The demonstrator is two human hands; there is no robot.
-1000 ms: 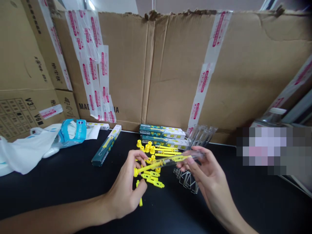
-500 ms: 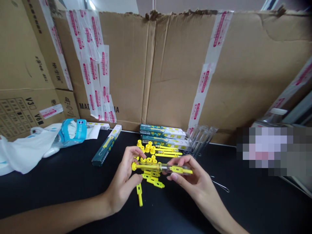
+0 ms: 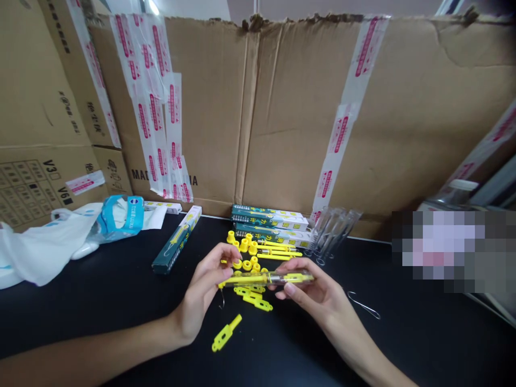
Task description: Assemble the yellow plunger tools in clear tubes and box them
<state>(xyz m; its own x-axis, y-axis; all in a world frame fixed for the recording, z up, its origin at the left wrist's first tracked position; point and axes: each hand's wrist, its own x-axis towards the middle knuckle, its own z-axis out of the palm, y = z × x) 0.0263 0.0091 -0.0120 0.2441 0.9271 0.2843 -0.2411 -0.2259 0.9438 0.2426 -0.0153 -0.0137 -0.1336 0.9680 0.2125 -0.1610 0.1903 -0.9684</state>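
My right hand (image 3: 312,290) is closed around the right part of a clear-tubed spring scale (image 3: 252,279) with yellow inner parts, held level above the table. At its yellow left end, the thumb and fingers of my left hand (image 3: 207,287) pinch the tip. A thin metal hook (image 3: 222,299) hangs just under those fingers; how it joins the scale is hidden. Below lie flat yellow slotted pieces (image 3: 258,303), and a single loose yellow piece (image 3: 226,333) rests nearer me. Behind the scale are several yellow ring caps (image 3: 244,245).
Yellow rods (image 3: 279,252) lie behind the caps, beside several clear tubes (image 3: 332,231). Printed boxes (image 3: 270,217) stand against the cardboard wall (image 3: 298,107), with another box (image 3: 177,240) at left. A metal hook (image 3: 364,305) lies right of my right hand. Tissue packaging (image 3: 121,217) sits far left.
The left end of the scale has dipped slightly as my left thumb closed onto it, and a hook now shows beneath. The near yellow piece has turned and shifted on the table.
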